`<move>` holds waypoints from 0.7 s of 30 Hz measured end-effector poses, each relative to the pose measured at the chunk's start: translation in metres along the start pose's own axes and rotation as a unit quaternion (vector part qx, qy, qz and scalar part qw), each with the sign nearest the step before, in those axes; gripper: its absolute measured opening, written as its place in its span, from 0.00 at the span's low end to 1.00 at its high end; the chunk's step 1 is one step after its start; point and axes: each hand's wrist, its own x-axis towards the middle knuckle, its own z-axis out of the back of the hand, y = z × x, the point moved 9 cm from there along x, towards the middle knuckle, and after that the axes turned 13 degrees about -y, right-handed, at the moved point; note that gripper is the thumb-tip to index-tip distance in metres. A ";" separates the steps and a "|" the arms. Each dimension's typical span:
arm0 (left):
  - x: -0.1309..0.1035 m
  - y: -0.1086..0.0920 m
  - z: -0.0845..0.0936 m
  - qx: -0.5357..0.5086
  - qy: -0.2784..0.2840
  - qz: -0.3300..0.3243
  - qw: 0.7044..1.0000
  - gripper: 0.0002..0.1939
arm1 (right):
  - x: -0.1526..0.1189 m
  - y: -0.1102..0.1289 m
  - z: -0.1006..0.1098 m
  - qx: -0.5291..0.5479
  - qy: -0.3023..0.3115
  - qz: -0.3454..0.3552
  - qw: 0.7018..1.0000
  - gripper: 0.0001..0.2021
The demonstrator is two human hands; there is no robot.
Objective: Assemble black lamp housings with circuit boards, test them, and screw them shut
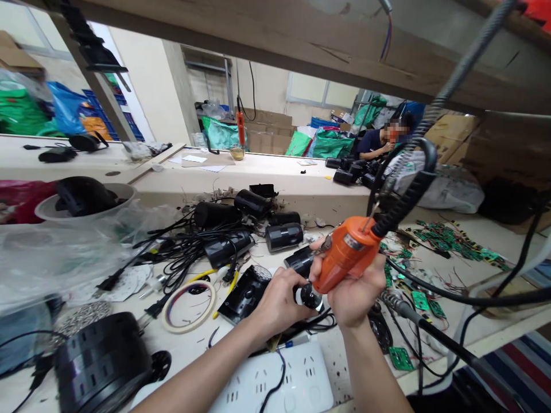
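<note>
My right hand (357, 295) is wrapped round an orange electric screwdriver (349, 252), which hangs by a cable and a coiled spring from above. The screwdriver's tip is hidden behind the hands. Close to it, my left hand (282, 295) pinches a small round black part (310, 296) with a pale, shiny edge. Just left of that hand lies an open black plastic housing (246, 293). A white power strip (297, 373) sits below my forearms.
Black cylindrical housings (284, 236) and tangled cords (181, 258) lie behind my hands. To the left are a tape roll (169, 318), a large black housing (99, 361) and a white bowl (47, 211). Green circuit boards (447, 238) spread rightward. A person (374, 143) sits across the bench.
</note>
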 end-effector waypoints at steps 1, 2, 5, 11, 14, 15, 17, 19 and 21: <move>0.001 -0.001 0.001 0.000 0.005 -0.002 1.000 0.17 | 0.000 -0.003 -0.002 -0.006 0.005 -0.006 1.000 0.31; 0.002 -0.002 0.001 0.001 0.011 -0.004 1.000 0.17 | 0.000 -0.004 -0.003 -0.010 0.007 -0.010 1.000 0.32; 0.003 -0.004 0.003 0.003 0.025 -0.010 1.000 0.16 | 0.000 -0.007 -0.004 -0.021 -0.001 -0.012 1.000 0.33; 0.002 -0.006 0.001 0.004 0.039 -0.027 0.999 0.18 | -0.003 -0.002 -0.003 -0.021 -0.007 0.001 1.000 0.32; 0.000 -0.008 0.002 0.005 0.040 -0.038 0.998 0.21 | -0.003 0.001 0.000 -0.018 -0.023 0.006 1.000 0.32; -0.002 -0.009 0.002 0.006 0.041 -0.045 0.998 0.22 | -0.003 0.002 0.000 -0.018 -0.024 0.007 1.000 0.32; -0.005 -0.013 0.004 0.012 0.041 -0.063 0.997 0.25 | -0.003 0.003 0.001 -0.015 -0.028 0.010 0.999 0.32; -0.007 -0.017 0.006 0.022 0.038 -0.081 0.996 0.24 | -0.003 0.004 0.002 -0.013 -0.033 0.014 0.999 0.31; -0.009 -0.019 0.008 0.032 0.031 -0.085 0.995 0.21 | -0.003 0.004 0.002 -0.015 -0.036 0.015 0.999 0.31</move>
